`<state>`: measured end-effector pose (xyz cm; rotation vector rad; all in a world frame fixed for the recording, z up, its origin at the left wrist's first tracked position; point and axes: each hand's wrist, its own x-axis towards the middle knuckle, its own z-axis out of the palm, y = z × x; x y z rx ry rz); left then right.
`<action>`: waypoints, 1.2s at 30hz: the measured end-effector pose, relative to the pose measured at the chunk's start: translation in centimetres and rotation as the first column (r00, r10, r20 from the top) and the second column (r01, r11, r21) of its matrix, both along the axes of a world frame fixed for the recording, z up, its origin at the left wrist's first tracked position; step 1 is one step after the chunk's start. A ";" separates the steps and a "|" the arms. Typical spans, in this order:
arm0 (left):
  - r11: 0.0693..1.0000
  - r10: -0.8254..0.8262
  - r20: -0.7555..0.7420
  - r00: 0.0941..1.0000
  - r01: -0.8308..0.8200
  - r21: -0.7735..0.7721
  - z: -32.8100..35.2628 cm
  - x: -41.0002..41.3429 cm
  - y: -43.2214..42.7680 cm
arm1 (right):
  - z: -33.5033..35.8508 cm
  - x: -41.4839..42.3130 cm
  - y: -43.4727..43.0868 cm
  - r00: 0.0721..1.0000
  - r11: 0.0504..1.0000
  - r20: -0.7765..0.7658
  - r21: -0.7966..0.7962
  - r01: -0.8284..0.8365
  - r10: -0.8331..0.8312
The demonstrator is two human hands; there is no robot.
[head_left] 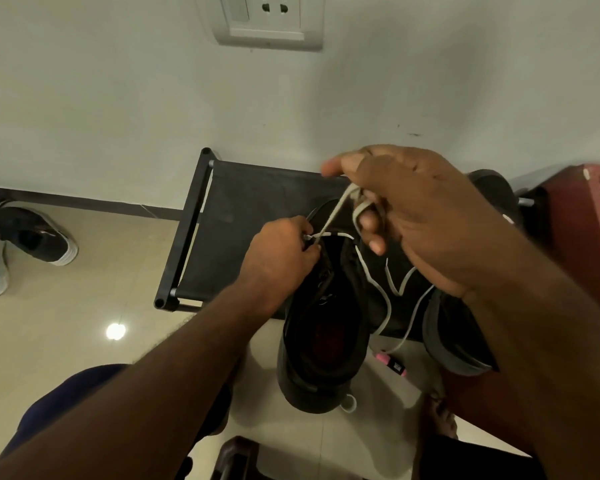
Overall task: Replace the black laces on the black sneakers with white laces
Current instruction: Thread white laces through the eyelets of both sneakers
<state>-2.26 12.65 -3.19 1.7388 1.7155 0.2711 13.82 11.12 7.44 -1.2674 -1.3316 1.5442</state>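
As left hand point(281, 249) pinches sneaker point(326, 341), right hand point(426, 216) grips flat lace point(334, 214).

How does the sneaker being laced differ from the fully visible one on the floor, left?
The sneaker being laced rests partly on the black rack, threaded with a white lace; the floor sneaker sits on tiles. Its sole is white; the laced sneaker's looks dark. Both have dark uppers.

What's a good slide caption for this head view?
Left hand pinches a white lace at the opening of a black sneaker while the right hand holds it raised.
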 end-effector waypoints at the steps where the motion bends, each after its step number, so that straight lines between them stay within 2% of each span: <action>1: 1.000 0.004 -0.006 1.000 -0.004 0.004 0.0 0.0 0.0 | 0.3 0.0 -0.1 0.999 0.999 -0.046 -0.044 -0.005 0.003; 2: 1.000 0.003 -0.013 1.000 -0.003 0.008 0.1 0.1 0.0 | 0.5 0.0 -0.2 0.997 0.996 -0.078 -0.090 -0.001 -0.006; 3: 1.000 0.004 -0.021 1.000 -0.003 0.015 0.1 0.2 0.0 | 0.6 0.1 -0.2 0.999 0.995 -0.043 -0.100 0.025 -0.029; 4: 1.000 0.006 -0.024 1.000 -0.005 0.020 0.1 0.1 -0.1 | 0.3 0.3 -0.2 0.993 0.998 0.108 -0.041 0.051 -0.047; 5: 1.000 0.013 -0.019 1.000 -0.012 0.021 0.1 0.2 -0.1 | -0.3 0.6 -0.1 0.941 0.997 0.333 0.062 0.048 -0.066; 6: 1.000 0.020 -0.013 1.000 -0.020 0.021 0.1 0.2 -0.2 | -1.1 0.9 0.0 0.834 0.989 0.544 0.145 0.008 -0.086; 7: 0.999 0.029 -0.012 1.000 -0.029 0.015 0.1 0.1 -0.2 | -1.7 1.2 0.0 0.715 0.986 0.694 0.161 -0.036 -0.087; 8: 0.999 0.038 -0.014 0.999 -0.038 0.014 0.1 0.2 -0.2 | -2.2 1.6 0.0 0.612 0.992 0.790 0.110 -0.069 -0.045; 11: 0.998 0.060 -0.018 0.998 -0.059 0.016 0.0 0.3 -0.3 | -3.3 2.1 -0.5 0.377 0.979 0.904 -0.175 -0.100 0.201; 13: 0.999 0.053 -0.022 0.998 -0.053 0.014 0.0 0.4 -0.3 | -4.0 2.2 -1.0 0.285 0.961 0.919 -0.249 -0.118 0.273; 14: 0.999 0.043 -0.029 0.999 -0.042 0.017 0.1 0.5 -0.3 | -4.1 2.1 -1.3 0.271 0.957 0.920 -0.256 -0.137 0.285; 16: 0.999 0.031 -0.036 0.999 -0.029 0.032 0.0 0.6 -0.4 | -3.9 1.8 -1.7 0.332 0.943 0.888 -0.261 -0.208 0.319; 18: 0.998 0.034 -0.042 0.999 -0.031 0.062 -0.2 0.6 -0.5 | -3.0 1.4 -1.8 0.535 0.940 0.782 -0.191 -0.282 0.319; 20: 0.995 0.044 -0.035 0.998 -0.041 0.095 -0.5 0.6 -0.7 | -2.4 0.9 -1.8 0.754 0.972 0.619 -0.068 -0.226 0.219; 21: 0.993 0.052 -0.032 0.998 -0.048 0.104 -0.6 0.6 -0.8 | -2.4 0.7 -1.7 0.809 0.984 0.567 -0.022 -0.175 0.156; 23: 0.991 0.060 -0.027 0.998 -0.056 0.124 -0.6 0.6 -0.9 | -2.7 0.4 -1.8 0.831 0.990 0.548 0.027 -0.137 0.100; 27: 0.989 0.023 -0.041 0.999 -0.017 0.146 -0.3 0.7 -0.8 | -3.4 -0.2 -2.4 0.832 0.982 0.544 0.066 -0.178 0.114; 36: 0.983 0.010 -0.121 0.993 0.012 0.181 -0.6 1.0 -0.8 | -3.5 -0.3 -3.0 0.938 0.988 0.345 0.128 -0.081 0.033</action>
